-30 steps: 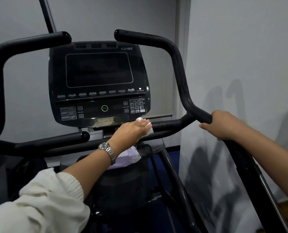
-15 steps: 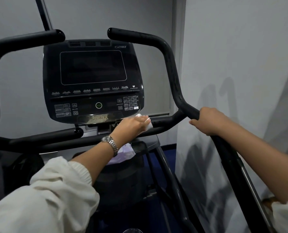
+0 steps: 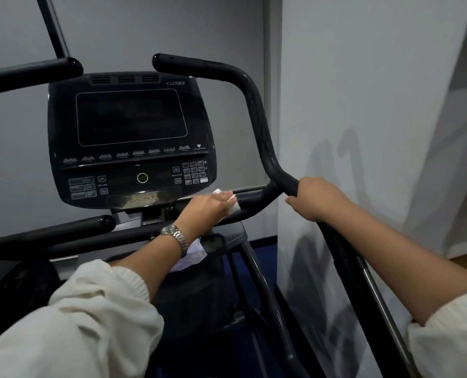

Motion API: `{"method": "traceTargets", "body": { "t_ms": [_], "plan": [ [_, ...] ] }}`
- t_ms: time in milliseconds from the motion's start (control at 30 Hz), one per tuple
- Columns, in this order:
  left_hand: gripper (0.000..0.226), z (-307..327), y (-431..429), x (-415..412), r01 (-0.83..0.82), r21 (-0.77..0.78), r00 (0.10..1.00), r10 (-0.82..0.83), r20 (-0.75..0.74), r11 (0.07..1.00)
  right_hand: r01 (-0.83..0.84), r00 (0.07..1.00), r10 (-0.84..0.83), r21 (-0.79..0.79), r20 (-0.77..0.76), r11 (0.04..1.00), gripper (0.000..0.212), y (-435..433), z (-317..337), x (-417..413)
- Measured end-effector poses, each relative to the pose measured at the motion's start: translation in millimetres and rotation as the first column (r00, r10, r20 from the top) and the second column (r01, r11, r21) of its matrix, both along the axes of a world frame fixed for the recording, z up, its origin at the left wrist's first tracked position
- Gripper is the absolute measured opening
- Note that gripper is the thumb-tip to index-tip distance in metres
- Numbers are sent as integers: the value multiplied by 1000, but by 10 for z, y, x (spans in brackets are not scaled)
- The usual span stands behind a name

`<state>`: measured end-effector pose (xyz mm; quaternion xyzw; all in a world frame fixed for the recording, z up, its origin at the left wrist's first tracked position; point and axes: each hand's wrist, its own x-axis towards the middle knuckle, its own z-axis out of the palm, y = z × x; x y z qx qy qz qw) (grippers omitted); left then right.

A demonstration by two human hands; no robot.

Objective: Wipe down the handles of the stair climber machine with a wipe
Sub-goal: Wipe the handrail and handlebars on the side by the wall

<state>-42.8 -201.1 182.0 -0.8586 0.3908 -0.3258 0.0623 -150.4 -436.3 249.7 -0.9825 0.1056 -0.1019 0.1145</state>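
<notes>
My left hand [image 3: 206, 210], with a metal watch on its wrist, presses a white wipe [image 3: 233, 204] onto the short inner right handle [image 3: 250, 199] just below the console. My right hand [image 3: 315, 199] is wrapped around the black right side handle [image 3: 259, 115] at its lower bend. That handle rises and curves left to a free end above the console. The left handles show as a top bar [image 3: 33, 70] and a short inner bar [image 3: 63, 227], both untouched.
The black console [image 3: 131, 140] with a dark screen and keypad stands straight ahead. A white wall [image 3: 363, 105] runs close along the right of the machine. A white paper [image 3: 191, 255] lies in the tray under my left wrist. Blue floor shows below.
My left hand has slid the wipe slightly right along the inner handle toward the junction. My right hand keeps its grip on the side handle. The view has shifted a little.
</notes>
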Motion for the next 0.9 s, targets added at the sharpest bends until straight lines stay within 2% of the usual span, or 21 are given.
{"method": "traceTargets", "body": {
  "t_ms": [100, 200, 433, 600, 800, 900],
  "plan": [
    [27, 64, 378, -107, 68, -27, 997, -68, 29, 997, -5, 1000, 5, 6, -9, 1000, 22, 4, 21, -16],
    [27, 138, 642, -157, 52, -10, 996, -52, 72, 999, 2, 1000, -1, 13, -20, 1000, 22, 4, 18, -16],
    [21, 32, -205, 21, 1, 68, 1000, -2, 17, 998, 5, 1000, -5, -7, 3, 1000, 21, 2, 8, 4],
    [53, -60, -366, 83, 6, 114, 999, -11, 48, 993, -2, 999, 2, -6, 34, 1000, 21, -4, -13, 7],
    [64, -107, -72, 69, -64, 133, 993, 50, 111, 989, 2, 999, -2, -14, 34, 1000, 21, -2, -15, 2],
    [63, -140, -224, 104, -69, 109, 992, 57, 113, 992, 4, 999, -3, -24, 37, 1000, 20, -8, -30, 8]
  ]
}}
